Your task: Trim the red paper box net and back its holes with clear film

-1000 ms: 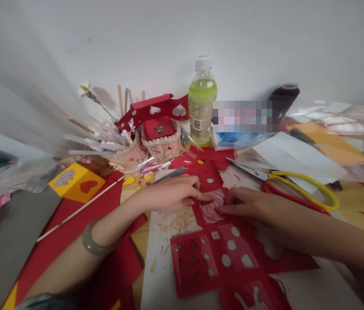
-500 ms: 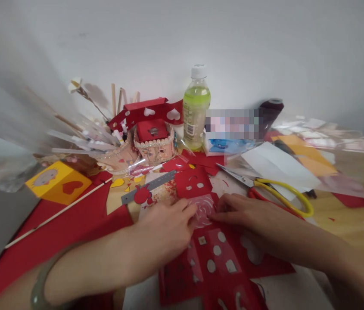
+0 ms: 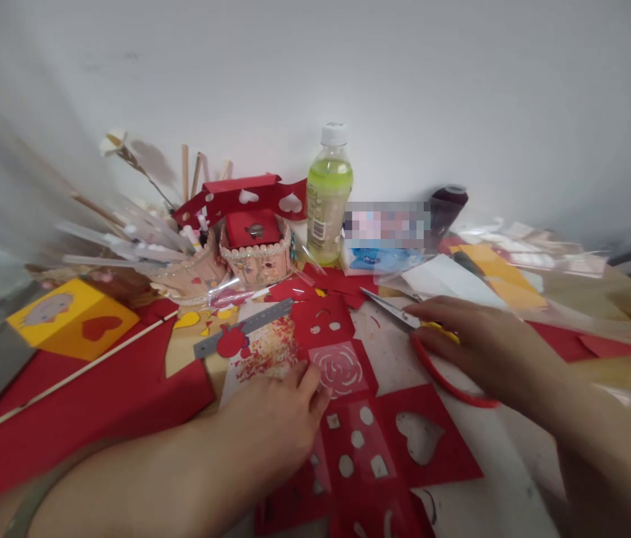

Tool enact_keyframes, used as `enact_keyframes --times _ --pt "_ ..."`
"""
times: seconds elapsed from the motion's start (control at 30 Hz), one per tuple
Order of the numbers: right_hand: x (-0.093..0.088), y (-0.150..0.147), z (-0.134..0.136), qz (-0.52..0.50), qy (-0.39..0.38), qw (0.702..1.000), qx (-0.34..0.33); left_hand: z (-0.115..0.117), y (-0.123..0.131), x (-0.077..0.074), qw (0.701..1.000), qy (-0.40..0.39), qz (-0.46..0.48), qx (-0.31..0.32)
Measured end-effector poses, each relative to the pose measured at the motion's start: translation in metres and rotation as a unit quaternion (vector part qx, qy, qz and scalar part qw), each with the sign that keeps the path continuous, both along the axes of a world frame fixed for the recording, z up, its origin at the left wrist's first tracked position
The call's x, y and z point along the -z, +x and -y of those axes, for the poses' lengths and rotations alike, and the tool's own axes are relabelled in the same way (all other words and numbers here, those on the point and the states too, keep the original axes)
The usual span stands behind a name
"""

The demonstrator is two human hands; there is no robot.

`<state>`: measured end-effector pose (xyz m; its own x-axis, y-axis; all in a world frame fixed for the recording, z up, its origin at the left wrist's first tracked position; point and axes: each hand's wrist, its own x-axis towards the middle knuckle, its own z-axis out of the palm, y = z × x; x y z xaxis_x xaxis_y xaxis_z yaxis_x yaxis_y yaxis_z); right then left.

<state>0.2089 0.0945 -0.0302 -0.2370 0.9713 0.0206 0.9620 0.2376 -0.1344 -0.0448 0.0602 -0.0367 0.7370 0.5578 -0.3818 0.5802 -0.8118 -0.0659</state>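
A red paper cutout [image 3: 360, 478] lies flat before me, its panels cut with hearts, dots and other shapes. Clear film covers some openings, including a panel with a swirling rose pattern [image 3: 338, 370]. My left hand [image 3: 273, 418] rests at the left edge of that panel, fingers bent and slightly apart, fingertips touching it. To the right, my right hand [image 3: 461, 332] has closed around the scissors [image 3: 396, 312] near the pivot. Their blades point to the upper left; the red handle loop shows below the hand, while the yellow one is mostly hidden.
Behind stand a green drink bottle [image 3: 329, 205], decorated baskets [image 3: 256, 261] and a tissue pack [image 3: 385, 258]. At left are a yellow box [image 3: 72, 317], a thin stick [image 3: 74, 373] and red paper [image 3: 125, 415]. A grey ruler [image 3: 253, 321] lies near the middle.
My right hand has left the rose panel, moved right and closed on the scissors. My left hand stays by the panel. The whole view has shifted slightly.
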Motion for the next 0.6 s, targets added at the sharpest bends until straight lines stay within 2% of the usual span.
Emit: enact_keyframes --times 0.13,0.3,0.47,0.6 --pt "0.005 -0.018 0.005 0.104 -0.015 0.992 -0.062 0.000 -0.001 0.002 1.000 0.004 0.010 0.000" --pt "0.012 -0.035 0.011 0.215 0.045 0.969 -0.114 0.001 -0.002 0.007 0.999 0.035 0.022 0.021" --pt "0.016 -0.038 0.010 0.232 0.042 0.958 -0.161 0.003 -0.006 0.013 0.997 0.056 0.038 0.047" --pt "0.017 -0.034 0.007 0.233 0.053 0.960 -0.145 0.004 -0.006 0.013 0.996 0.065 0.041 0.048"
